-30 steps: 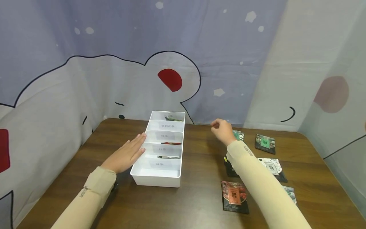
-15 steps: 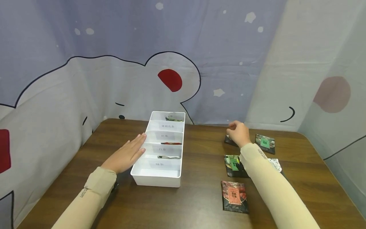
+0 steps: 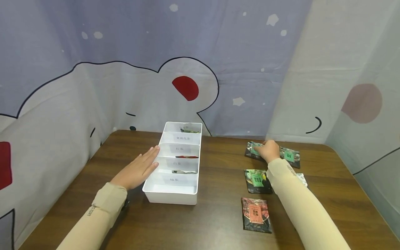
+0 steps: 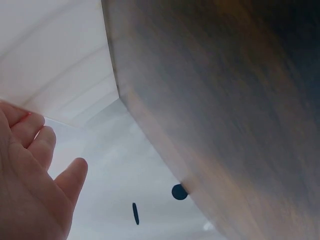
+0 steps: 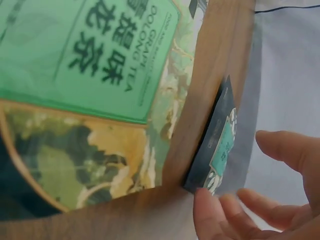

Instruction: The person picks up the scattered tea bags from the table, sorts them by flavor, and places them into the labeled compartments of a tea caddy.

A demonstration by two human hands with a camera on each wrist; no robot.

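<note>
My left hand [image 3: 135, 170], fingers extended, touches the left rim of a white divided box [image 3: 173, 198]. The left wrist view shows its fingertips at the box wall [image 4: 55, 65]. At the back right, my right hand [image 3: 269, 151] is over the right side of a dark tea packet with a teal label [image 3: 252, 152]. In the right wrist view its thumb and fingers stand apart near this tea packet [image 5: 220, 150], fingertips at its edge. A green-labelled grape oolong tea packet [image 3: 257, 181] lies nearer, looming large in that view.
A red-labelled tea packet [image 3: 256, 215] lies in front. Another teal-labelled packet [image 3: 290, 157] lies right of my right hand; a white-patterned one [image 3: 302, 179] is partly behind the sleeve. Single packets stand in some labelled box compartments. A printed curtain [image 3: 243, 69] hangs behind the table.
My right hand has moved right from beside the box side of the table and come down to the back teal-labelled packet. My left hand and the box have stayed put.
</note>
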